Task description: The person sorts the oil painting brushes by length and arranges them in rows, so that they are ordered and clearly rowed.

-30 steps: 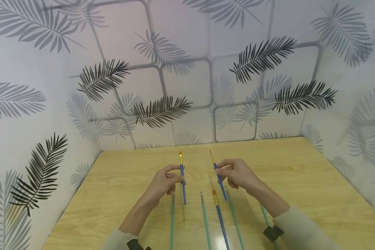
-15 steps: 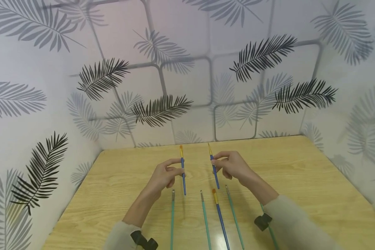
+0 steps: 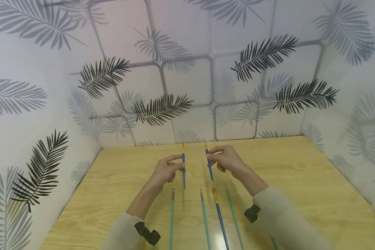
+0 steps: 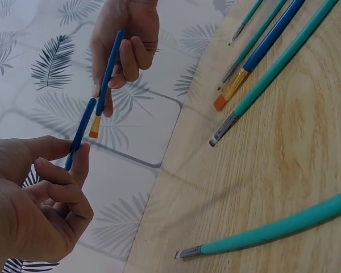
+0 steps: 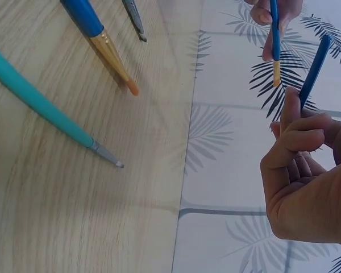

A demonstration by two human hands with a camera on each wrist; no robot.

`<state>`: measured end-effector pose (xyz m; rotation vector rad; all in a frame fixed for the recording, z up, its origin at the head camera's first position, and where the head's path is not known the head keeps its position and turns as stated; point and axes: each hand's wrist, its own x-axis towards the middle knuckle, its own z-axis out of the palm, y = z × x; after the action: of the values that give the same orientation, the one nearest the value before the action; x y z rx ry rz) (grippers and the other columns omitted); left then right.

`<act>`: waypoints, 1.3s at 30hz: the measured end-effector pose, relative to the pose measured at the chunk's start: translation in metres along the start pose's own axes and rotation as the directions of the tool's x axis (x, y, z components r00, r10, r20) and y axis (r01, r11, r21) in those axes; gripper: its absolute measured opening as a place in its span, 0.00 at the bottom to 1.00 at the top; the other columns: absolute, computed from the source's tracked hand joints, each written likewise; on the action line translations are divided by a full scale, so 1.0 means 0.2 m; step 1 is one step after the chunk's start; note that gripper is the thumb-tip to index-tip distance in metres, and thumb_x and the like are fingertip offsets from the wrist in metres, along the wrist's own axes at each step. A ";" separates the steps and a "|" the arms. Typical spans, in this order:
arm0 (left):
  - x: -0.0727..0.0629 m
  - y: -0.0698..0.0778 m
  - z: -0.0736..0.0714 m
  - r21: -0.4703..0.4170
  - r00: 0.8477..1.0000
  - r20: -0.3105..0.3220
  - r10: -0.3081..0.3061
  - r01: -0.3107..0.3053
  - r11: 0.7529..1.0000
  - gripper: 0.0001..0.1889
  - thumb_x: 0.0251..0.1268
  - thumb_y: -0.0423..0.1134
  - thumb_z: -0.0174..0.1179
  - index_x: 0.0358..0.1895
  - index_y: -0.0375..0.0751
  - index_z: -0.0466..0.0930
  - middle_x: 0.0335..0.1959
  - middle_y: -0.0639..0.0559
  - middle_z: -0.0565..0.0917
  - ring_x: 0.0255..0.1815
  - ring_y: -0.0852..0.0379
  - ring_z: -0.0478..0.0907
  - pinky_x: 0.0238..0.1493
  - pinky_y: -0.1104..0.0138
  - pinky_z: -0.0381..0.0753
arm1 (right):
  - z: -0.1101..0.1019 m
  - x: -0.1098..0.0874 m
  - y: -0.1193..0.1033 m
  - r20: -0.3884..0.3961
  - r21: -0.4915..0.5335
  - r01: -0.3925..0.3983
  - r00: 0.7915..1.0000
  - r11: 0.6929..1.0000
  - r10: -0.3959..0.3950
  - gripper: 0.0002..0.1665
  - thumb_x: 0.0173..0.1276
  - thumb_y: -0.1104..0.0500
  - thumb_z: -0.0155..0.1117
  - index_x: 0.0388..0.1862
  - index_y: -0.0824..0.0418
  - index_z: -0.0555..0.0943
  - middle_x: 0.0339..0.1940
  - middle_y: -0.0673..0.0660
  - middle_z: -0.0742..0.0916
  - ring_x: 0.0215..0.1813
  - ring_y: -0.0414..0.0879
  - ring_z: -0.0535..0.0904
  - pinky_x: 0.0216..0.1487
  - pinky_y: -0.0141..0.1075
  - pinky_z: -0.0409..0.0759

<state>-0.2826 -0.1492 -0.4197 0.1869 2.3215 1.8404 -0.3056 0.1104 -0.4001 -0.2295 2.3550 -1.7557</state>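
My left hand (image 3: pixel 164 172) pinches a blue paintbrush (image 3: pixel 184 173) between thumb and fingers. Its flat orange bristles point toward the wall. Opposite it, my right hand (image 3: pixel 226 159) grips a second blue paintbrush (image 3: pixel 209 168), whose slim pointed tip also faces the wall and leans left. A short gap separates the two held brushes. Both are raised above the table, as the left wrist view shows with the left hand (image 4: pixel 40 210) near and the right hand (image 4: pixel 131 40) farther off. In the right wrist view, the right hand (image 5: pixel 307 182) has its other fingers curled under.
On the wooden table (image 3: pixel 118 180), nearer the body, lie teal paintbrushes (image 3: pixel 172 218) and a blue paintbrush (image 3: pixel 220 222) with orange bristles, roughly side by side. Another teal brush (image 3: pixel 274 243) is mostly covered by the right sleeve. A leaf-patterned wall (image 3: pixel 187 80) rises behind the table's far edge.
Both hands have moved forward toward the wall with their brushes. The right hand has also shifted left, narrowing the gap between the two. The brushes on the table have stayed put.
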 end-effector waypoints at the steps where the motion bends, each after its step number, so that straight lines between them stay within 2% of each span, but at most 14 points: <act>1: 0.01 0.00 0.00 -0.001 1.000 -0.004 -0.003 0.003 1.000 0.23 0.67 0.43 0.64 0.65 0.52 0.76 0.23 0.55 0.82 0.11 0.63 0.54 0.18 0.71 0.57 | 0.00 0.00 0.00 -0.003 0.005 -0.005 1.000 1.000 0.005 0.17 0.72 0.57 0.64 0.55 0.64 0.81 0.30 0.60 0.89 0.11 0.38 0.63 0.17 0.29 0.64; 6: 0.04 0.00 0.02 0.001 1.000 -0.022 -0.002 0.002 1.000 0.23 0.67 0.43 0.64 0.65 0.53 0.76 0.19 0.56 0.77 0.10 0.63 0.53 0.18 0.70 0.56 | 0.02 0.02 0.00 -0.018 0.031 -0.011 1.000 0.999 0.012 0.18 0.71 0.56 0.65 0.56 0.64 0.81 0.29 0.58 0.89 0.11 0.37 0.63 0.18 0.30 0.64; 10: 0.06 0.01 0.03 -0.002 0.999 -0.035 -0.003 0.003 1.000 0.23 0.67 0.43 0.64 0.65 0.52 0.76 0.19 0.56 0.77 0.10 0.63 0.53 0.18 0.70 0.57 | 0.03 0.04 -0.01 -0.023 0.042 -0.020 1.000 0.999 0.021 0.18 0.71 0.56 0.65 0.56 0.64 0.81 0.29 0.58 0.89 0.11 0.37 0.63 0.18 0.30 0.64; 17: 0.08 0.01 0.02 -0.033 0.999 -0.046 -0.020 0.019 0.999 0.23 0.67 0.42 0.64 0.65 0.53 0.76 0.25 0.54 0.80 0.11 0.63 0.52 0.18 0.70 0.55 | 0.04 0.05 -0.01 -0.033 0.065 -0.029 0.999 0.997 0.031 0.19 0.71 0.56 0.66 0.56 0.64 0.81 0.27 0.57 0.89 0.11 0.37 0.64 0.17 0.30 0.64; 23: 0.09 -0.01 0.01 -0.033 0.998 -0.052 -0.035 0.033 0.999 0.23 0.68 0.42 0.64 0.65 0.53 0.75 0.29 0.53 0.83 0.10 0.64 0.52 0.17 0.71 0.54 | 0.05 0.07 0.01 -0.037 0.075 -0.037 0.999 0.996 0.040 0.18 0.70 0.55 0.67 0.54 0.63 0.81 0.26 0.56 0.88 0.11 0.37 0.64 0.17 0.29 0.65; 31: 0.11 -0.03 0.02 -0.026 0.996 -0.067 -0.053 0.052 0.998 0.23 0.68 0.44 0.64 0.66 0.54 0.75 0.34 0.50 0.84 0.10 0.64 0.52 0.19 0.68 0.53 | 0.07 0.07 0.01 -0.033 0.099 -0.063 0.997 0.993 0.067 0.18 0.69 0.57 0.68 0.54 0.64 0.82 0.24 0.56 0.88 0.12 0.38 0.65 0.18 0.30 0.63; 39: 0.12 -0.01 0.02 -0.015 0.997 -0.063 -0.054 0.053 0.998 0.23 0.68 0.43 0.64 0.65 0.52 0.76 0.32 0.52 0.84 0.11 0.64 0.53 0.18 0.70 0.54 | 0.07 0.08 0.01 -0.054 0.112 -0.082 0.995 0.990 0.089 0.18 0.69 0.57 0.68 0.55 0.64 0.81 0.23 0.54 0.87 0.13 0.38 0.66 0.18 0.30 0.65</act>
<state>-0.3059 -0.1405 -0.4237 0.0650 2.3314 1.8616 -0.3183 0.0947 -0.4078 -0.0596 2.2626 -1.8680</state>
